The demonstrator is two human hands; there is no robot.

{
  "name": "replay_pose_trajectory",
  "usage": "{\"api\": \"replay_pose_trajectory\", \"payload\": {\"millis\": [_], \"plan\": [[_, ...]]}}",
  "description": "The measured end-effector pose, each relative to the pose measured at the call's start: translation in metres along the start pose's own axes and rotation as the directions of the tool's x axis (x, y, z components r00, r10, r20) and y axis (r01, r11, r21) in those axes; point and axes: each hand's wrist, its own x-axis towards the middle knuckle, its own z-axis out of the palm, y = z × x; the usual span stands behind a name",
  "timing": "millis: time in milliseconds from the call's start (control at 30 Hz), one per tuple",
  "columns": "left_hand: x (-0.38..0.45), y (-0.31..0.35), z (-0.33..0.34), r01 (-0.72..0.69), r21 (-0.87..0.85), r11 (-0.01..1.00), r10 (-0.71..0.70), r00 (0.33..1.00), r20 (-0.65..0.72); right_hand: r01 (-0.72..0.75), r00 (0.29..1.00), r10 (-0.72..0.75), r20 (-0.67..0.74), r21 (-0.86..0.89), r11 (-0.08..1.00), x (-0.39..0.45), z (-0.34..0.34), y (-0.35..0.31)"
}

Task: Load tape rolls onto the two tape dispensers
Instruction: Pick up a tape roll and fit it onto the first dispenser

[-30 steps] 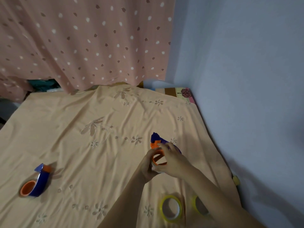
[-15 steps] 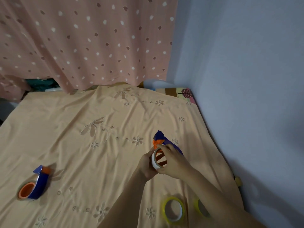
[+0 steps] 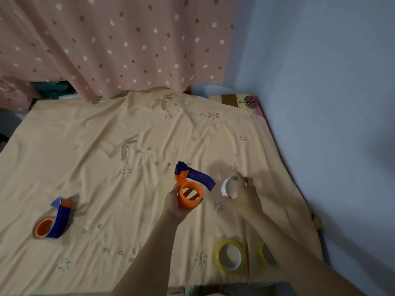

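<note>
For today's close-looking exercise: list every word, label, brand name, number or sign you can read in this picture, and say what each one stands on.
None can be read.
The two dispensers, one in the left hand and one lying on the cloth, show no print.
The white ring at the right hand and the yellow-rimmed rolls show none either.
The mat corner carries only a tree picture.

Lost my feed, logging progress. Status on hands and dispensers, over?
Left hand grips orange-blue dispenser, hub bare. Right hand holds white empty core beside it. Yellow rolls untouched near edge; second dispenser lying far left. Nothing obstructing.
</note>
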Motion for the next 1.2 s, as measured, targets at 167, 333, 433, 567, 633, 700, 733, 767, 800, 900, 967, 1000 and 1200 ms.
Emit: {"api": "replay_pose_trajectory", "payload": {"millis": [167, 333, 433, 567, 633, 700, 733, 767, 800, 900, 967, 1000, 1200], "plan": [[0.006, 0.0, -0.009, 0.004, -0.007, 1.0, -0.004, 0.999, -0.05, -0.025, 0.984, 0.059, 0.17, -0.193, 0.981, 0.001, 0.045, 0.013], [0.007, -0.01, -0.018, 0.036, -0.007, 0.999, -0.037, 0.997, -0.066, 0.042, 0.959, 0.054, 0.279, -0.326, 0.945, 0.001, 0.074, 0.016], [0.005, -0.015, -0.024, 0.047, -0.006, 0.999, -0.048, 0.996, -0.07, 0.065, 0.95, 0.054, 0.308, -0.363, 0.929, 0.003, 0.081, 0.017], [0.005, -0.019, -0.03, 0.048, 0.001, 0.999, -0.048, 0.994, -0.1, 0.102, 0.941, 0.054, 0.335, -0.431, 0.896, 0.006, 0.082, 0.017], [0.004, -0.018, -0.028, 0.046, 0.003, 0.999, -0.045, 0.994, -0.098, 0.095, 0.943, 0.051, 0.329, -0.413, 0.906, 0.006, 0.081, 0.016], [0.004, -0.018, -0.023, 0.042, 0.004, 0.999, -0.042, 0.995, -0.091, 0.101, 0.965, 0.006, 0.263, -0.391, 0.915, 0.001, 0.079, 0.013], [0.003, -0.018, -0.02, 0.044, 0.005, 0.999, -0.044, 0.995, -0.087, 0.112, 0.979, -0.034, 0.201, -0.394, 0.912, -0.004, 0.077, 0.01], [0.001, -0.018, -0.017, 0.046, 0.008, 0.999, -0.045, 0.995, -0.084, 0.124, 0.987, -0.07, 0.142, -0.413, 0.902, -0.01, 0.075, 0.009], [0.0, -0.018, -0.015, 0.047, 0.017, 0.999, -0.045, 0.996, -0.075, 0.127, 0.99, -0.086, 0.113, -0.442, 0.888, -0.02, 0.075, 0.007], [-0.002, -0.02, -0.008, 0.058, 0.029, 0.998, -0.056, 0.997, -0.054, 0.088, 0.986, -0.005, 0.165, -0.499, 0.862, -0.051, 0.081, 0.012], [-0.002, -0.021, -0.005, 0.077, 0.02, 0.997, -0.076, 0.996, -0.047, 0.056, 0.977, 0.064, 0.205, -0.53, 0.846, -0.067, 0.086, 0.022], [-0.002, -0.021, -0.003, 0.085, 0.021, 0.996, -0.084, 0.995, -0.049, 0.012, 0.971, 0.108, 0.213, -0.493, 0.87, -0.073, 0.088, 0.027], [-0.009, -0.027, 0.002, 0.108, 0.034, 0.994, -0.107, 0.994, -0.033, -0.124, 0.744, 0.441, 0.502, -0.545, 0.829, -0.083, 0.094, 0.026]]}}
